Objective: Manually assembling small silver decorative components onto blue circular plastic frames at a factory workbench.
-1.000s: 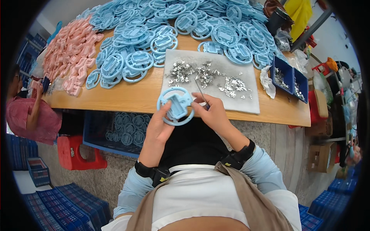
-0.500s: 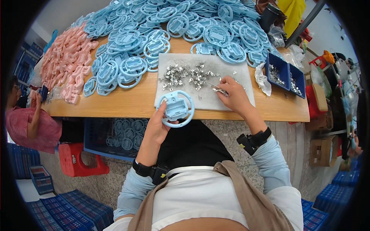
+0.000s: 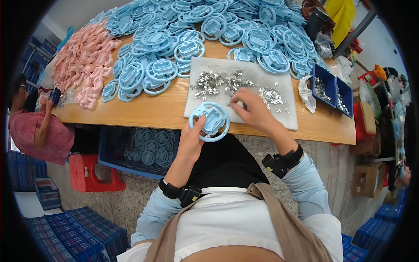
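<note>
A light-blue plastic toy steering wheel [image 3: 214, 120] is held tilted above the table's front edge. My left hand [image 3: 192, 139] is closed on its lower left rim, thumb on the upper face. Just to the right, my right hand [image 3: 254, 110] is pinched around slim metal tweezers [image 3: 228, 104], mostly hidden by the fingers. Their tip is near the wheel's right rim; I cannot tell whether it grips a piece. Under and beyond this hand lies a pale mat [image 3: 198, 65] with small silvery metal clips [image 3: 209, 82] in loose heaps.
Light-blue wheels [image 3: 192, 49] are piled over the back of the wooden table, with pink plastic parts [image 3: 83, 61] at left. Blue bins [image 3: 321, 87] of metal pieces and crumpled paper [image 3: 306, 94] stand right. A co-worker [image 3: 41, 131] sits left near a red stool [image 3: 94, 172].
My right hand has moved left from the clips on the mat toward the wheel. The left hand still holds the wheel, and the whole view has shifted slightly.
</note>
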`<state>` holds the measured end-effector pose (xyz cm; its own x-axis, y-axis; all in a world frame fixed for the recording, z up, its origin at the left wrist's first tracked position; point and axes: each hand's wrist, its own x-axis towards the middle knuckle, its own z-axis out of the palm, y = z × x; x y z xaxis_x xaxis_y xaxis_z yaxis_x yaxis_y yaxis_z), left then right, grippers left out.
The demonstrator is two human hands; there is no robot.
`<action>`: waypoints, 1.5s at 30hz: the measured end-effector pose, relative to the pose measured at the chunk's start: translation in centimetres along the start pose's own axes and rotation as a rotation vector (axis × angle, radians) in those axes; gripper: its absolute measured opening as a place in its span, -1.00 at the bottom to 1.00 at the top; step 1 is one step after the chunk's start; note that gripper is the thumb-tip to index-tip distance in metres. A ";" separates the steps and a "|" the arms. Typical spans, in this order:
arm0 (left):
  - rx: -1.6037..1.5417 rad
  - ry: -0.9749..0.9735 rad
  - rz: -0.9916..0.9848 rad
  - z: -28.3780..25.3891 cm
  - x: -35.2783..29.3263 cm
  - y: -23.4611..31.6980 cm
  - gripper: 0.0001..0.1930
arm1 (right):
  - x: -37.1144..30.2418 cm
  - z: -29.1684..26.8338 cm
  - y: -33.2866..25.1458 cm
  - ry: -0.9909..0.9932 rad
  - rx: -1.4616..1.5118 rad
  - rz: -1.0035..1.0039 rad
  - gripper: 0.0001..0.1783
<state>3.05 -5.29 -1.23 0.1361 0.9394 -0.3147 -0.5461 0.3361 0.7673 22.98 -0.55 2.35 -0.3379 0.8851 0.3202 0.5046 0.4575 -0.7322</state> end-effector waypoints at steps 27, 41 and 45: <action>-0.099 0.035 -0.104 0.3 -0.4 -0.1 -0.72 | -1.0 5.3 -2.8 0.125 -0.353 -0.165 -0.92; -0.071 -0.010 -0.041 0.2 1.4 -0.4 -0.72 | 0.4 5.3 -1.5 0.149 -0.289 -0.183 -0.92; -0.083 -0.024 -0.047 -0.1 1.5 -0.6 -0.71 | 0.0 5.7 -1.7 0.136 -0.348 -0.170 -0.95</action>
<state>3.55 -4.10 -2.22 0.1822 0.9245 -0.3348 -0.6048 0.3738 0.7032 17.62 -1.83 0.16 -0.3437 0.7867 0.5128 0.6969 0.5796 -0.4223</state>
